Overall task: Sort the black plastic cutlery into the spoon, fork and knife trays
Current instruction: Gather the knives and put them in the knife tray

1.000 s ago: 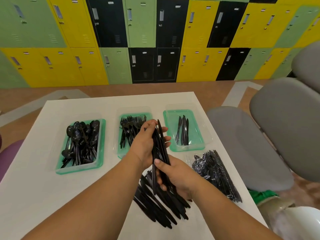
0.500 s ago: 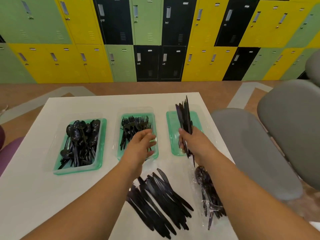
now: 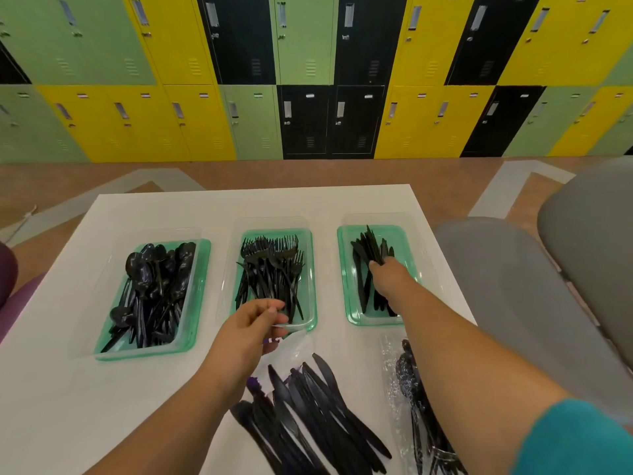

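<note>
Three green trays stand in a row on the white table (image 3: pixel 68 389). The left tray (image 3: pixel 191 337) holds spoons (image 3: pixel 154 289), the middle tray (image 3: pixel 311 269) forks (image 3: pixel 270 269), the right tray (image 3: pixel 342 269) knives. My right hand (image 3: pixel 388 281) is low inside the right tray and grips a bundle of black knives (image 3: pixel 371 246), whose tips point away from me. My left hand (image 3: pixel 251 325) hovers at the near edge of the fork tray with fingers loosely curled and nothing in them. A loose pile of knives (image 3: pixel 308 416) lies near me.
A clear plastic bag with black cutlery (image 3: pixel 419 409) lies at the near right, and an empty clear wrapper (image 3: pixel 291 347) sits under my left hand. Grey chairs (image 3: pixel 513 303) stand close to the table's right edge. A purple seat (image 3: pixel 13 296) is at the left. Lockers line the far wall.
My right hand took the knife bundle from both hands, carried it right and lowered it into the knife tray. My left hand let go and drew back toward the fork tray's near edge.
</note>
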